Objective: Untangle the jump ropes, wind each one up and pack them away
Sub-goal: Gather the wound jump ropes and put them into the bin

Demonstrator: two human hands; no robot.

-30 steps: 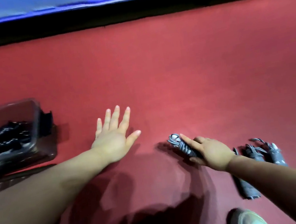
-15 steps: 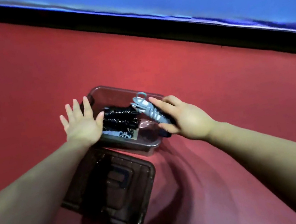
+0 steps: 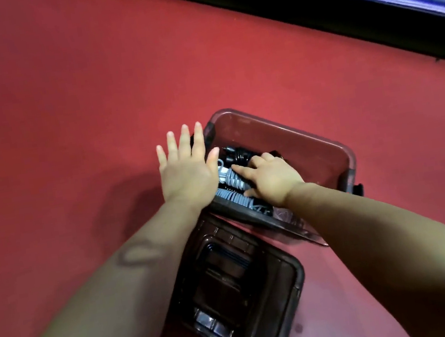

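Grey wound jump rope bundle (image 3: pixel 232 183): on the red floor a second ago, now down inside the smoky clear plastic box (image 3: pixel 312 137), beside a black coiled rope (image 3: pixel 239 154). Right hand (image 3: pixel 270 178) still pinches it, not yet released. Left hand (image 3: pixel 187 170) flat at the box edge, fingers straight and apart. Dark plastic lid (image 3: pixel 243 295) is off, so packing seems unfinished.

You find no text you can read here: the only lettering is a small white mark on a black piece (image 3: pixel 260 209) inside the smoky transparent plastic box (image 3: pixel 298 139), too blurred to make out.
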